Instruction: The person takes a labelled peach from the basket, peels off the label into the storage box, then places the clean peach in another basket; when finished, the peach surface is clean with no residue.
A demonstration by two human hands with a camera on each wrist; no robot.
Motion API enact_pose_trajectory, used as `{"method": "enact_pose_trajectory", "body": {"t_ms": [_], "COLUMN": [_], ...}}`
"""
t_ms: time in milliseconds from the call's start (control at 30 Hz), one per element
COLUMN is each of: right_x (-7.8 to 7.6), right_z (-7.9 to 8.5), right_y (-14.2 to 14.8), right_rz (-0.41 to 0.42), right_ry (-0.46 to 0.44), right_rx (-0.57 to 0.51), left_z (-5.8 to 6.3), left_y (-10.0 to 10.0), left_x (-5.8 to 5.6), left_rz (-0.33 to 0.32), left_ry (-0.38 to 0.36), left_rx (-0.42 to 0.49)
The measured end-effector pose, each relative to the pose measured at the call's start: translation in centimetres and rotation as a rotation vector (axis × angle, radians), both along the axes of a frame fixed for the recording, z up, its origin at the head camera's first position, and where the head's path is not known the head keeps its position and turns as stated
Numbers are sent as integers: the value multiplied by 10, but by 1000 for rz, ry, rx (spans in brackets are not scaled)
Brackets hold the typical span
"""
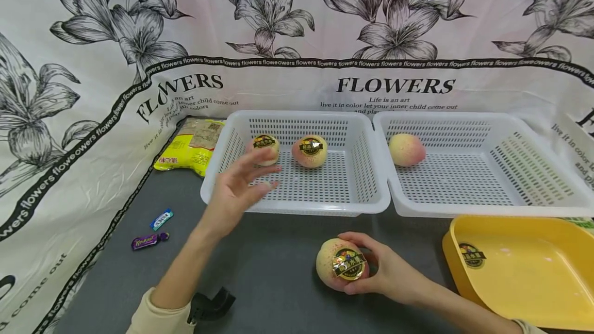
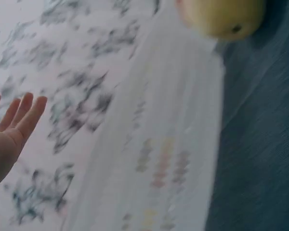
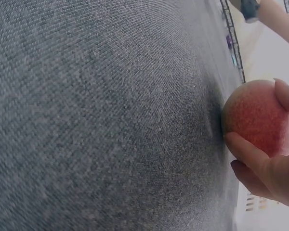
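My right hand (image 1: pixel 394 272) grips a peach (image 1: pixel 342 266) with a black-and-gold sticker, low over the dark grey table. In the right wrist view, fingers (image 3: pixel 250 151) wrap the peach's red side (image 3: pixel 255 115), close against the cloth. My left hand (image 1: pixel 238 184) is raised over the front of the left white basket (image 1: pixel 297 206), holding nothing. Its fingers overlap a stickered peach (image 1: pixel 271 156) inside the basket in the head view; the left wrist view shows them extended and apart from anything. Beside that peach lies another stickered peach (image 1: pixel 310 152).
A second white basket (image 1: pixel 492 210) at right holds one peach (image 1: pixel 407 150). In front of it stands a yellow box (image 1: pixel 520 267) with a sticker on its wall. A yellow snack bag (image 1: pixel 187 148) and two wrapped candies, one blue (image 1: pixel 161 219), one purple (image 1: pixel 149 241), lie left.
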State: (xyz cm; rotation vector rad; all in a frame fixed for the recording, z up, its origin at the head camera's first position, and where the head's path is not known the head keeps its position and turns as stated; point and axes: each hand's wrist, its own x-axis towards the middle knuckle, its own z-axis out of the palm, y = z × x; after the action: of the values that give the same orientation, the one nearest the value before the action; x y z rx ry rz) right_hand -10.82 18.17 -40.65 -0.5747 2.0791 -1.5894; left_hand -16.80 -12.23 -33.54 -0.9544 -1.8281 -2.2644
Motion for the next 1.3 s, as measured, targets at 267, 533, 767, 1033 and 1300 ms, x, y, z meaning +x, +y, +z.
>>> {"method": "enact_pose_trajectory", "body": {"t_ms": [267,533,767,1033,1300], "right_x": [1,2,3,-3,-15], "right_z": [-2,-3,-4,16,37], "right_y": [1,2,4,28,49], "right_rz": [16,0,-19,-15,-139], "right_ry": [9,4,15,-62,-483], "right_rx": [-23,-24,-5,106,18], "left_z": [-40,-65,-75,-77,-78], "left_y": [46,59,68,74,74], "left_x": [15,19,19,18,18], "left_rz": [-303,-360,-405,-412,-407], "left_ry": [-19,-33,-173,-230,-238], "left_rx": [-364,-705,-671,-663,-649]}}
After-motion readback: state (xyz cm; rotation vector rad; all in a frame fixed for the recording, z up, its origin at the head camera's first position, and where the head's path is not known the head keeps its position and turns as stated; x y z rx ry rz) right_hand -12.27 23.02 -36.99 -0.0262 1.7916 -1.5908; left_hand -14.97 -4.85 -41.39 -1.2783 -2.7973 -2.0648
